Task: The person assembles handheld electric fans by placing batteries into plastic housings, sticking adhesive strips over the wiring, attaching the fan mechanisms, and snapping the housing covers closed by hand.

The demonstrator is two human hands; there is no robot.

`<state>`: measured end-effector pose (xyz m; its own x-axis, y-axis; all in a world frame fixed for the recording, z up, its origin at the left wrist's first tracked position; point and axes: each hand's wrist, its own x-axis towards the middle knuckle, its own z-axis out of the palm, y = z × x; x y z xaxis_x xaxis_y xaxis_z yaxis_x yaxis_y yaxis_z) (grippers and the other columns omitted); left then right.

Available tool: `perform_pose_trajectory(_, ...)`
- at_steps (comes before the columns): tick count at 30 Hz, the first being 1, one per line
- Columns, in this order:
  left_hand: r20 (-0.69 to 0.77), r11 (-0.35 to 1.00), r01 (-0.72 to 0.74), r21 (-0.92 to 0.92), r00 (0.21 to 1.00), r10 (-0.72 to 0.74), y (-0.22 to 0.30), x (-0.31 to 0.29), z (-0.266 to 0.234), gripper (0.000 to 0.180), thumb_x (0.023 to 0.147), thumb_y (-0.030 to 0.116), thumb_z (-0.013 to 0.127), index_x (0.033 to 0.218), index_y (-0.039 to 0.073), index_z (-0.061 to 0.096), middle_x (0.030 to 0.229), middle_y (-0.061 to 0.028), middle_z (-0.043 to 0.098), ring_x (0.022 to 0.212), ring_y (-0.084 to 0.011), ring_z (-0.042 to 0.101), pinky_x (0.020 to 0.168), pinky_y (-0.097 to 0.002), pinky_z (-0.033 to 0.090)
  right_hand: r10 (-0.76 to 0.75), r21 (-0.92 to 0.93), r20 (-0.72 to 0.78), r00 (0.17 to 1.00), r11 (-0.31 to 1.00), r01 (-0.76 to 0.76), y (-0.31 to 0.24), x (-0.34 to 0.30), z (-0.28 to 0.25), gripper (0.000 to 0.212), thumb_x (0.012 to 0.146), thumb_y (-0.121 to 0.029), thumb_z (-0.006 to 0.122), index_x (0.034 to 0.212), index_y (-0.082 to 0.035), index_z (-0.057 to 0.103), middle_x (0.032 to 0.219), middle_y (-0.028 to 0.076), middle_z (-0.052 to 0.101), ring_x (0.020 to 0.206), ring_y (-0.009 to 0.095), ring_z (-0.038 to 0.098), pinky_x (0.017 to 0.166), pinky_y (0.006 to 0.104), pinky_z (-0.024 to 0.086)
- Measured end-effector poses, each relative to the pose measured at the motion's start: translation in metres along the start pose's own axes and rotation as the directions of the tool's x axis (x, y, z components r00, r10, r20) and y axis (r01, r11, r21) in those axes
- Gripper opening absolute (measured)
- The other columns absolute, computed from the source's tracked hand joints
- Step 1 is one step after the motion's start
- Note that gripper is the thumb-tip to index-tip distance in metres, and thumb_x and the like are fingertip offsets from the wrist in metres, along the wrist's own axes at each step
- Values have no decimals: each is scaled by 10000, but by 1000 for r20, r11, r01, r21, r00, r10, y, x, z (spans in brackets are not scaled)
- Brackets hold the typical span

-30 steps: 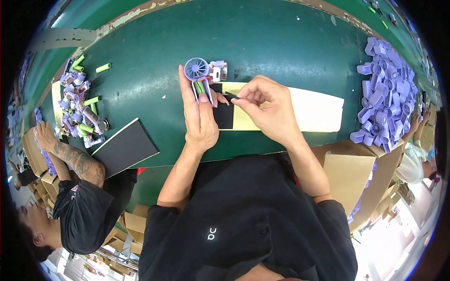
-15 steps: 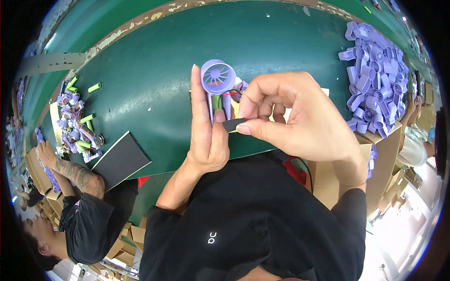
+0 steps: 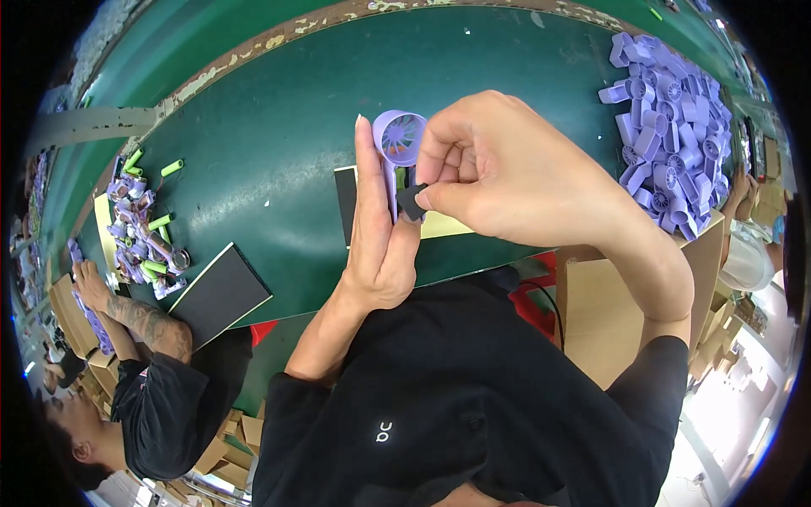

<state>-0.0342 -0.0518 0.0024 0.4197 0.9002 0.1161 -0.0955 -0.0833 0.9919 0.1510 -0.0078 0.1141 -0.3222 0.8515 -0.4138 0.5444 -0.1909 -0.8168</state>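
My left hand [image 3: 378, 266] grips a purple fan housing [image 3: 400, 157] upright, with its fingers stretched along the left side and the thumb near the bottom. The round grille end points away from me, and a bit of green [image 3: 402, 176] shows inside the open handle. A small black pad [image 3: 410, 203] is pinched between the thumb and forefinger of my right hand [image 3: 498, 173], over the handle opening. Whether the pad touches the inside cannot be made out. Under my hands lie a black sheet [image 3: 345, 205] and a pale yellow sheet [image 3: 444, 225], partly covered.
Many purple housings [image 3: 672, 135] are heaped at the far right. On the left, fan parts with green cylindrical cells [image 3: 160, 221] lie in a cluster beside another black sheet [image 3: 221, 291]. A co-worker's tattooed forearm [image 3: 148, 321] rests there. A cardboard box [image 3: 601, 317] stands at the table's right front.
My right hand has moved up and left with the black pad, bringing it from beside my left thumb to over the housing's handle. The green table sheets beneath are more exposed.
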Motion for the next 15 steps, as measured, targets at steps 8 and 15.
perform_pose_trajectory(8,63,997,-46,66,997,42,-5,-1,2,856,927,9,392,1614,-144,-96,1692,-344,134,1570,-415,236,1280,-457,183,-60,-132,-41,997,990,54,-1,0,4,100,777,-14,690,808,80,674,644,150,646,628,219,657,593,357,484)
perform_pose_trajectory(15,43,974,-101,201,995,94,-15,0,11,772,990,-57,362,1614,-145,-83,1679,-332,188,1552,-409,281,1273,-448,198,-184,-291,-107,977,946,146,12,4,16,51,779,7,650,783,57,662,622,170,620,555,281,605,560,400,439)
